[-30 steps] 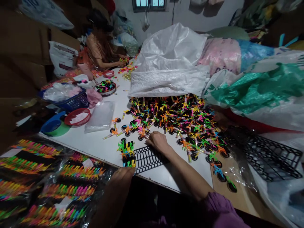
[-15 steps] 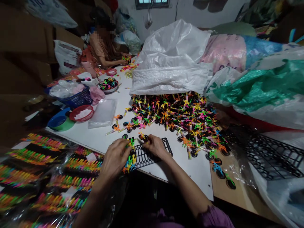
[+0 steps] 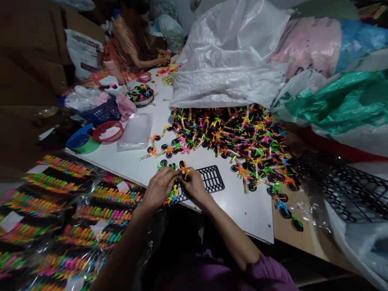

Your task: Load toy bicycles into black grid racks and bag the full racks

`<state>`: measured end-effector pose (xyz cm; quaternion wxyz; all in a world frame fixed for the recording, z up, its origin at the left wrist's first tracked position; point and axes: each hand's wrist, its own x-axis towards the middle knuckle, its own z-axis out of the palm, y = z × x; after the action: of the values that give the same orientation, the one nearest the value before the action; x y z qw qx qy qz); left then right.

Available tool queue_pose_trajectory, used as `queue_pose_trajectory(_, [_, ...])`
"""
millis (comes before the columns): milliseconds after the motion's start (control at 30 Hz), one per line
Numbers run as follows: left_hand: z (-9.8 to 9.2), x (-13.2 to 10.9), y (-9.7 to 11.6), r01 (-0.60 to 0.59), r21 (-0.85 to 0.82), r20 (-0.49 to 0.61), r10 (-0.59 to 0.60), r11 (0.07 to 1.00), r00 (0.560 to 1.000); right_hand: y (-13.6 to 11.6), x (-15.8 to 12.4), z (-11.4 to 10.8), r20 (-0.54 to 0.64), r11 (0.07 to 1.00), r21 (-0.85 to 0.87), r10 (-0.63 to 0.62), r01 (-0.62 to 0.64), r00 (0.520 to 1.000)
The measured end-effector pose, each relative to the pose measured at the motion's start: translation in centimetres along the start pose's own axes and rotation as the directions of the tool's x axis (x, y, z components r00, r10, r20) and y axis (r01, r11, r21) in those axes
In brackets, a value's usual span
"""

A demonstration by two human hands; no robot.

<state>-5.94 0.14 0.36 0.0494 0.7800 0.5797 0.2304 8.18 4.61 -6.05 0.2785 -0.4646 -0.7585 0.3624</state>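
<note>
A black plastic grid rack [image 3: 214, 178] lies near the table's front edge, with several small colourful toy bicycles [image 3: 173, 195] standing in its left end. My left hand [image 3: 160, 185] is closed at this row, fingers pinched on a toy bicycle that they partly hide. Close beside it, my right hand [image 3: 195, 188] grips a yellow and orange toy bicycle [image 3: 185, 171] with black wheels, just above the rack. The fingertips of both hands nearly meet. Behind them spreads a big heap of toy bicycles [image 3: 224, 133], mixed with small clear tubes.
A white sack [image 3: 227, 81] stands behind the heap. At left are a red basket [image 3: 106, 137], a blue basket [image 3: 104, 111] and clear plastic bags [image 3: 135, 131]. Packed bicycles [image 3: 100, 214] lie below left. Another rack [image 3: 354, 194] is at right; a co-worker [image 3: 133, 40] sits far left.
My right hand has brought the yellow and orange toy bicycle left and close to my left hand. The camera view has tilted downward.
</note>
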Motion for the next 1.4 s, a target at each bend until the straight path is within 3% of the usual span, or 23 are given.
queue_pose_trajectory(133, [-0.1, 0.0, 0.2, 0.071, -0.069, 0.02, -0.07, 0.995, 0.997, -0.3, 0.2, -0.3, 0.141, 0.971, -0.226, -0.043, 0.074, 0.989])
queue_pose_trajectory(233, [-0.5, 0.2, 0.5, 0.09, -0.1, 0.043, -0.087, 0.991, 0.995, -0.5, 0.4, -0.9, 0.184, 0.943, -0.317, -0.049, 0.106, 0.982])
queue_pose_trajectory(467, [0.7, 0.3, 1.1, 0.097, -0.051, -0.038, -0.099, 0.994, 0.994, 0.5, 0.9, -1.7, 0.277, 0.935, -0.253, -0.175, 0.248, 0.945])
queue_pose_trajectory(667, [1.4, 0.0, 1.1, 0.1, -0.025, -0.067, -0.101, 0.995, 0.993, 1.5, 0.2, -2.1, 0.273, 0.957, -0.148, -0.203, 0.25, 0.94])
queue_pose_trajectory(800, [1.0, 0.0, 0.9, 0.079, -0.06, -0.028, -0.081, 0.995, 0.996, 1.7, 0.0, -1.9, 0.247, 0.966, -0.123, -0.191, 0.226, 0.95])
queue_pose_trajectory(1067, [0.6, 0.2, 0.8, 0.085, -0.108, -0.019, -0.087, 0.991, 0.996, 1.8, 0.4, -2.0, 0.08, 0.982, 0.191, -0.011, -0.004, 0.997])
queue_pose_trajectory(1167, [0.7, 0.3, 0.8, 0.084, -0.099, -0.033, -0.088, 0.992, 0.996, 1.6, 0.4, -1.5, 0.082, 0.989, 0.149, -0.01, -0.003, 0.997])
queue_pose_trajectory(1400, [0.9, 0.5, 1.0, 0.096, -0.085, -0.026, -0.098, 0.992, 0.995, 1.3, 0.3, -0.8, 0.115, 0.984, -0.173, -0.027, 0.046, 0.993])
